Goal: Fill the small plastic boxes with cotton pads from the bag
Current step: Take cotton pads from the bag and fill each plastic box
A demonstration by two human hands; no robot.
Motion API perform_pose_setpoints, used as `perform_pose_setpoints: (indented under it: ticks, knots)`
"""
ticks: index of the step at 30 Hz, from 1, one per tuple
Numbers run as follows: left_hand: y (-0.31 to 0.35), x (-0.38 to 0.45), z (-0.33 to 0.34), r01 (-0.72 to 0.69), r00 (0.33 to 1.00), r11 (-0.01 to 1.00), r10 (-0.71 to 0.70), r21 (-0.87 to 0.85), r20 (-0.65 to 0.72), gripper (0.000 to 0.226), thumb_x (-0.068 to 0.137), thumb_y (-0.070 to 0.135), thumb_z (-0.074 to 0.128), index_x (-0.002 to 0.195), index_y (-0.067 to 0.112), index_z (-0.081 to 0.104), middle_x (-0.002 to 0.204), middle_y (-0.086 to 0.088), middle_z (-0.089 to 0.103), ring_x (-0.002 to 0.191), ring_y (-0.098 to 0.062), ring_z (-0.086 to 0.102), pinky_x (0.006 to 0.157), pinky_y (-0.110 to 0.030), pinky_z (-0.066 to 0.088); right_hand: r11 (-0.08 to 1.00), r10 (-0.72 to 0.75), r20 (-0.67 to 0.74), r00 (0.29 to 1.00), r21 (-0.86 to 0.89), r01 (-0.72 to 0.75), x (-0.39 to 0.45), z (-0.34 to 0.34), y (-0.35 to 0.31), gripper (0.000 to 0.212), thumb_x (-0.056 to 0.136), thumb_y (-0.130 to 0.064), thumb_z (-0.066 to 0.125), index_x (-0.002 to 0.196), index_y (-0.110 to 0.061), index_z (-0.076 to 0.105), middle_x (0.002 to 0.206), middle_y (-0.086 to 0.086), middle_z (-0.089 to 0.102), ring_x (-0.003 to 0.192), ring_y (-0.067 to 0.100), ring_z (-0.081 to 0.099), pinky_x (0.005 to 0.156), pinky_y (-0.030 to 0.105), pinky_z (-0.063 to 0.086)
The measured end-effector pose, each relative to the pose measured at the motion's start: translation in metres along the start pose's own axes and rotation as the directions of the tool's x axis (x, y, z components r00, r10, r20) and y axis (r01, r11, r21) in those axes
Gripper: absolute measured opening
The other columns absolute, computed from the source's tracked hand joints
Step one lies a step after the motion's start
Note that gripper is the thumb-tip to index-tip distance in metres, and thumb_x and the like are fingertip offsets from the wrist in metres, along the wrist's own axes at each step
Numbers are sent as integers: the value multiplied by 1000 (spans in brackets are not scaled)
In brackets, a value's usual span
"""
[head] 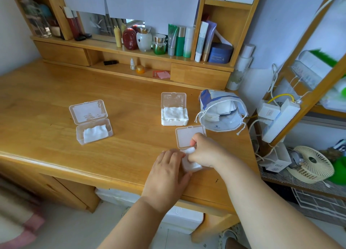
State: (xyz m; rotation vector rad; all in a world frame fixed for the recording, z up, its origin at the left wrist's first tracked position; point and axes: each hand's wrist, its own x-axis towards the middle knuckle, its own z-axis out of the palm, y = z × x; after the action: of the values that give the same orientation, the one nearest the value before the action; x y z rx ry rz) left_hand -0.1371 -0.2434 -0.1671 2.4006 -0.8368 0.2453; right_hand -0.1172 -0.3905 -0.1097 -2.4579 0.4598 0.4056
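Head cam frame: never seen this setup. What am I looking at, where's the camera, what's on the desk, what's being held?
There is no robot here. One wide-angle camera sits on a person's head and looks down at their two bare hands over a wooden desk. Three small clear plastic boxes lie open: the left box is partly filled with cotton pads, the middle box is heaped full, and the near box is being filled. The left hand steadies that near box. The right hand pinches cotton pads into it. The drawstring bag of pads lies open to the right.
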Motion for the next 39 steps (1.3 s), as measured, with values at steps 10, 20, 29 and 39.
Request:
perform_pose_setpoints:
  ticks: [10, 20, 29, 39]
  knots:
    - [0, 18, -19, -279, 959, 899, 276, 338, 58, 31, 61, 40, 79, 75, 15, 69, 93, -3, 63, 84, -24, 62, 77, -32, 52, 991, -68, -193, 979, -124, 45, -22, 7, 10, 32, 87, -23, 56, 112, -25, 36, 92, -4, 49, 83, 20, 54, 62, 28, 40]
    - [-16, 28, -24, -356, 926, 918, 321, 175, 201, 30, 75, 40, 70, 98, 21, 62, 96, 4, 62, 94, -22, 57, 87, -31, 34, 998, 15, -74, 997, -68, -20, -11, -1, 2, 37, 80, -8, 57, 109, -21, 38, 86, -2, 47, 73, 15, 50, 52, 26, 39]
    - [-16, 34, -30, -421, 891, 894, 375, 154, 256, 23, 80, 41, 65, 96, 24, 64, 103, 8, 61, 105, -19, 51, 94, -28, 26, 1000, 8, -87, 996, -27, -10, -9, 4, 3, 41, 82, -9, 59, 114, -21, 38, 82, -4, 43, 72, 14, 51, 49, 24, 38]
    - [-11, 40, -37, -620, 781, 756, 566, 209, 264, 18, 75, 30, 77, 81, 14, 71, 93, 0, 66, 101, -23, 62, 101, -37, 44, 886, -437, -359, 825, -327, 327, -48, 28, 33, 15, 89, -21, 54, 75, -16, 58, 78, -3, 57, 74, 19, 53, 62, 29, 39]
